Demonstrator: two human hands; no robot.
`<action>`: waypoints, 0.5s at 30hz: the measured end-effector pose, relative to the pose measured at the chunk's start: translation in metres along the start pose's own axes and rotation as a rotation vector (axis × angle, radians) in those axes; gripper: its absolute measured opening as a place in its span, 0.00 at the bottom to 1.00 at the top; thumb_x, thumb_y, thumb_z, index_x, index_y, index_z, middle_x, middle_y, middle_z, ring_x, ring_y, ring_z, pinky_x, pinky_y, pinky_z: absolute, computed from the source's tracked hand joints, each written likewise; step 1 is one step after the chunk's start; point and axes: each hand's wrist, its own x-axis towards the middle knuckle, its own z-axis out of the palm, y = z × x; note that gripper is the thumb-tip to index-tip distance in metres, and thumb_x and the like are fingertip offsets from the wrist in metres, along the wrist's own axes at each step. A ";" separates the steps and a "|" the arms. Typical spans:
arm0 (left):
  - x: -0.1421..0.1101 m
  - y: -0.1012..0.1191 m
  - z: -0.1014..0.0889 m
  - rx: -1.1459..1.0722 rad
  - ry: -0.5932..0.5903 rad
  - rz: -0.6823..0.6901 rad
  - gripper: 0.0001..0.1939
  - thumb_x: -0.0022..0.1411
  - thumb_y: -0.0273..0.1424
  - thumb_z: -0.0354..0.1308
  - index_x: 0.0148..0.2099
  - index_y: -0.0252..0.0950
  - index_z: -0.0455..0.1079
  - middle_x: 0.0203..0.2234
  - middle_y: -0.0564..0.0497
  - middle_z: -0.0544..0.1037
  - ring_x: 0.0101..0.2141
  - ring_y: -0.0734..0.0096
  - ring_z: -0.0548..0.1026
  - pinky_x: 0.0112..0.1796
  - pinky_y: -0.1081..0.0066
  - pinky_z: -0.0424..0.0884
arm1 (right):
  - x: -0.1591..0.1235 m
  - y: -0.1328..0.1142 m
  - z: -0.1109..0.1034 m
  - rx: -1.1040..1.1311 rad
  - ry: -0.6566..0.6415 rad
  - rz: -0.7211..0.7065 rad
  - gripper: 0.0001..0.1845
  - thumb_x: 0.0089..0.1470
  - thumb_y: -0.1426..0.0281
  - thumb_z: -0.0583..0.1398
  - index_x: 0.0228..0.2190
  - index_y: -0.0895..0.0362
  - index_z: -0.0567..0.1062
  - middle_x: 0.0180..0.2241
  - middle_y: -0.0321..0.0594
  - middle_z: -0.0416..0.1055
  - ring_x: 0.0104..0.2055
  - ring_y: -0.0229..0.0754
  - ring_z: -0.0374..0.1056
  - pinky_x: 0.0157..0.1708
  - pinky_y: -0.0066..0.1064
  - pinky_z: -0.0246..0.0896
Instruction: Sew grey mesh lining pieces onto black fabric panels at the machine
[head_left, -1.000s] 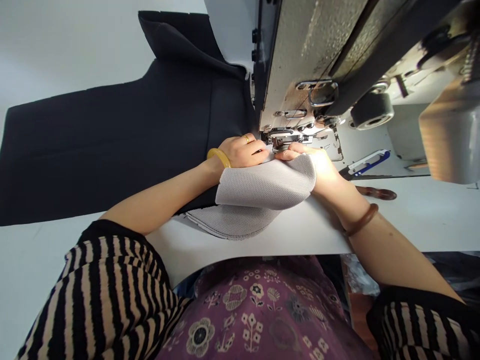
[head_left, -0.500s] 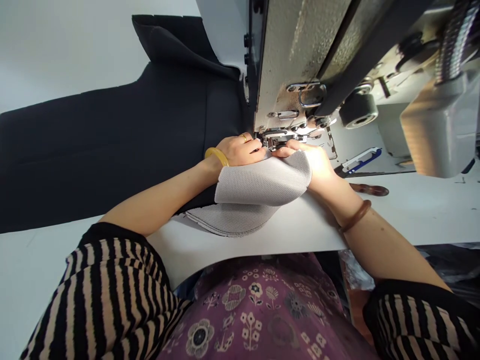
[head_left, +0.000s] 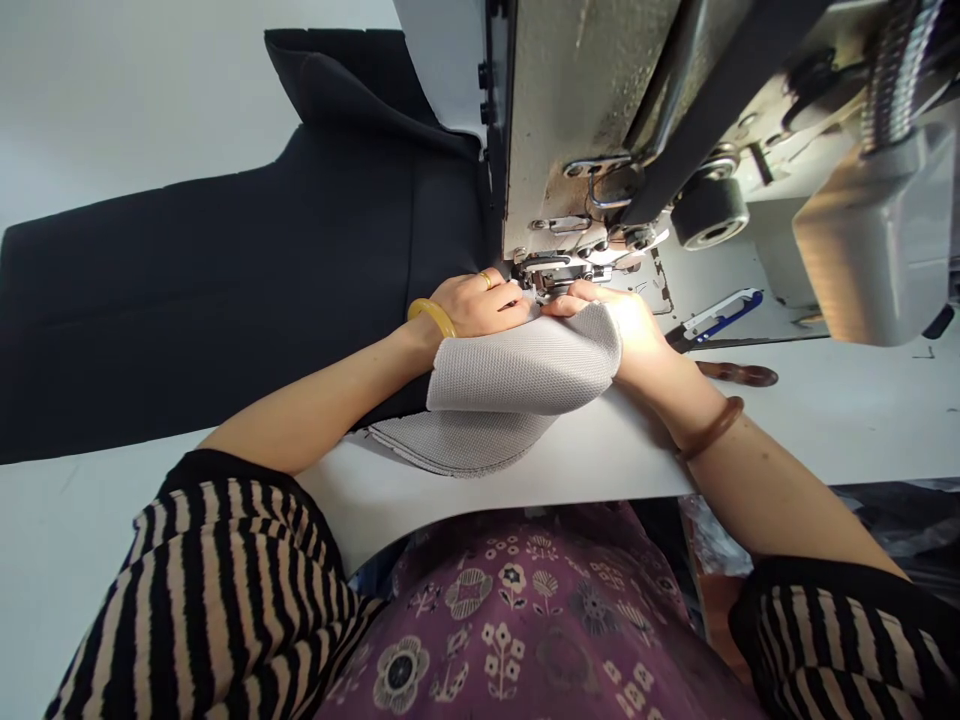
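Observation:
Close to the presser foot of a sewing machine, both hands are on the cloth. My left hand, fingers bent and pressed together, grips the grey mesh fabric at the left of the foot. On the other side, my right hand pinches the edge of the same mesh, which curls over toward me. Black fabric spreads out to the left beneath my left forearm and runs up to the machine. The fingers and the machine head hide the needle and the exact seam.
A thread snipper with white and blue handles lies right of the machine bed. Near it on the white table is a brown-handled tool. A grey lamp-like housing hangs at the right. The table's front edge curves around my body.
The machine head appears slightly farther left and higher as the view shifts. Both hands keep their hold beside the presser foot, and the fabric has barely moved.

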 end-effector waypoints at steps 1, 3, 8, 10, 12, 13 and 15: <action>0.000 0.000 0.001 0.003 0.009 -0.002 0.18 0.70 0.30 0.44 0.38 0.37 0.76 0.29 0.50 0.78 0.33 0.71 0.74 0.26 0.72 0.63 | 0.000 0.000 0.000 0.000 0.003 0.002 0.19 0.61 0.63 0.50 0.43 0.57 0.76 0.38 0.42 0.69 0.32 0.37 0.56 0.30 0.28 0.47; 0.000 0.000 0.001 -0.006 0.019 -0.006 0.18 0.70 0.29 0.44 0.38 0.37 0.76 0.29 0.49 0.78 0.33 0.71 0.74 0.26 0.72 0.62 | 0.000 0.000 0.000 -0.001 -0.001 0.013 0.19 0.60 0.63 0.50 0.43 0.57 0.76 0.38 0.42 0.69 0.32 0.37 0.56 0.30 0.28 0.47; 0.000 -0.005 0.001 -0.025 -0.063 -0.003 0.20 0.71 0.32 0.41 0.40 0.39 0.76 0.32 0.50 0.79 0.33 0.70 0.74 0.26 0.70 0.62 | -0.002 -0.002 -0.002 -0.002 -0.011 0.007 0.20 0.61 0.63 0.49 0.45 0.58 0.76 0.40 0.44 0.69 0.34 0.38 0.59 0.32 0.29 0.48; -0.001 -0.009 0.002 -0.040 -0.102 -0.011 0.20 0.71 0.34 0.40 0.41 0.41 0.75 0.34 0.51 0.81 0.34 0.70 0.73 0.27 0.69 0.64 | -0.001 -0.003 -0.002 0.016 -0.006 0.015 0.20 0.61 0.63 0.50 0.45 0.58 0.75 0.40 0.44 0.70 0.35 0.39 0.61 0.33 0.30 0.49; -0.003 -0.013 0.001 -0.120 -0.135 -0.017 0.20 0.71 0.37 0.40 0.44 0.43 0.75 0.38 0.53 0.81 0.36 0.71 0.73 0.31 0.69 0.68 | 0.002 -0.003 0.000 0.033 0.006 0.053 0.18 0.61 0.64 0.50 0.45 0.60 0.75 0.41 0.46 0.71 0.36 0.39 0.63 0.34 0.30 0.51; -0.004 -0.013 -0.002 -0.179 -0.149 -0.028 0.20 0.71 0.38 0.40 0.45 0.43 0.75 0.40 0.53 0.81 0.38 0.71 0.73 0.33 0.69 0.69 | 0.004 -0.002 0.001 0.035 0.015 0.083 0.18 0.61 0.65 0.50 0.44 0.61 0.74 0.41 0.47 0.72 0.37 0.40 0.64 0.35 0.31 0.52; -0.007 -0.010 -0.011 -0.295 -0.155 -0.096 0.22 0.71 0.42 0.40 0.45 0.41 0.75 0.42 0.52 0.81 0.40 0.70 0.73 0.37 0.68 0.71 | 0.007 0.000 0.004 0.034 0.033 0.114 0.17 0.64 0.66 0.50 0.45 0.62 0.73 0.43 0.49 0.72 0.40 0.42 0.66 0.39 0.32 0.57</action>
